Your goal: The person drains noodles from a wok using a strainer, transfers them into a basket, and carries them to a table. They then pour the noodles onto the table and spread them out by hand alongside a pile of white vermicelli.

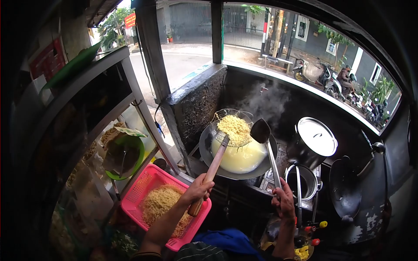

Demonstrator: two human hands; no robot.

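My left hand (pixel 199 189) is wrapped round the wooden handle (pixel 214 166) of a wire strainer (pixel 213 128). Yellow noodles (pixel 235 129) lie heaped in the strainer, which is over the far part of a large wok (pixel 206 150) of pale yellow, cloudy liquid (pixel 244 159). My right hand (pixel 284 199) grips the metal handle of a ladle (pixel 260 131), whose dark head is raised just right of the noodles. Steam rises behind them.
A pink basket (pixel 131 202) with noodles stands below left, near a green bowl (pixel 140 150). Right of the wok are a lidded pot (pixel 317 137), a smaller pot (pixel 314 182) and a dark wok (pixel 344 187). A person (pixel 345 78) sits outside by motorbikes.
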